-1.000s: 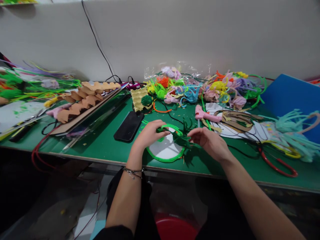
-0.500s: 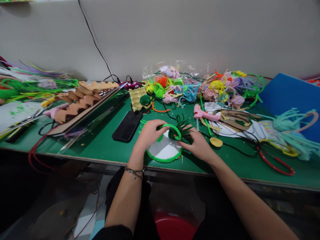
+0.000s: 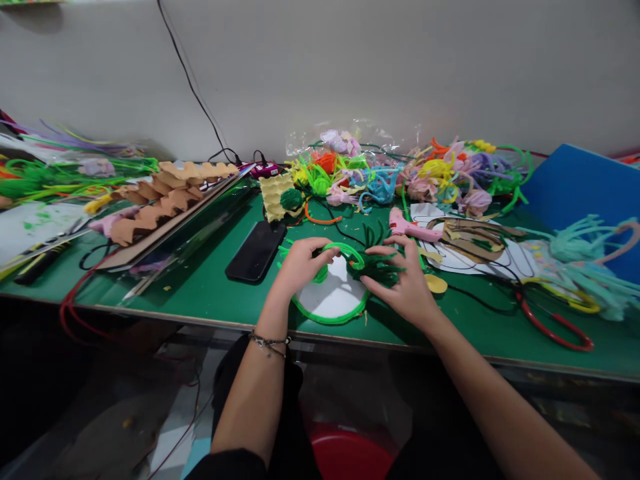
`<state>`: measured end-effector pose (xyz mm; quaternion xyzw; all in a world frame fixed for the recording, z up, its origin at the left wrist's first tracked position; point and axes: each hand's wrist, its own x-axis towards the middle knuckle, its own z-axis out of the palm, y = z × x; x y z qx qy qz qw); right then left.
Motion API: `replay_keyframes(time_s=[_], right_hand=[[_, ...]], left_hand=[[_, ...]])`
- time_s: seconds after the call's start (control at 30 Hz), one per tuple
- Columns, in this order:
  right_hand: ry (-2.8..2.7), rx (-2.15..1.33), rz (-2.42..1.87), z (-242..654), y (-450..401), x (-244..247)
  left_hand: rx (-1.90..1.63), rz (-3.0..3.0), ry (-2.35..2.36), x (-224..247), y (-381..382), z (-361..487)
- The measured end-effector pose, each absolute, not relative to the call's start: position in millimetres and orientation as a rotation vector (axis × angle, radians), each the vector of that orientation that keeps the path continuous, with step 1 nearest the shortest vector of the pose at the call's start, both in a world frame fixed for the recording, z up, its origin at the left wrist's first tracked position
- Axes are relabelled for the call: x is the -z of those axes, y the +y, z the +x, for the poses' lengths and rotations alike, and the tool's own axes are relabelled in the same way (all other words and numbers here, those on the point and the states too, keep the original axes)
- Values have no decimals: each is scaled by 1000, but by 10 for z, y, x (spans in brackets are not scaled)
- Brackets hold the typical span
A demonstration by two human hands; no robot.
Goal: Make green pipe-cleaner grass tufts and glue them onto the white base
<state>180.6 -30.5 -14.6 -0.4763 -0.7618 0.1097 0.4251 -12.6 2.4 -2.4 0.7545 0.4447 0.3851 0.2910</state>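
While the left hand pinches a bright green fuzzy stem between thumb and fingers, the right hand is cupped around a dark green tassel. The left pinch looks closed on the stem. The right thumb and index finger stand apart with the tassel between them, some strands spreading past the fingers; how firmly it is gripped cannot be told. The stem arches rightward, its curled end beside the tassel's head. Both lie above a white disc with a bright green fuzzy rim, near the front edge of the green table

Surroundings, left of the disc: a black smartphone lies at a slant, screen dark. Farther left, brown scalloped carton strips rest on a stack of flat sheets. Behind: a pale yellow egg-carton piece with a dark green ball at its side, then a heap of multicoloured fuzzy stems against the wall

Right side: a pink glue gun lies beyond the right hand, its body near a white printed sheet. A yellow oval piece sits just beside the right hand; red-handled scissors lie farther right, well apart
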Motion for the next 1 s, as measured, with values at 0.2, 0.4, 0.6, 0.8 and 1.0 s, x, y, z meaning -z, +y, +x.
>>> replay_keyframes(time_s=[0.2,0.4,0.6,0.8,1.0], right_hand=[[-1786,-281,-1152,2035,-265,20],[-1839,-131,-1342,2205,-206,-31],[-1583,-667,-1307,2174,-236,-26],[-1521,-724,-1352,2161,-237,2],[-1474,-773,-1362,2159,-236,-11]], left_hand=[[-1053,1946,1229,10,27,-139],[-1043,1930,1240,18,20,-125],[-1052,1888,1253,21,19,-122],[-1052,1900,1262,26,26,-121],[-1050,1902,1262,22,28,-119]])
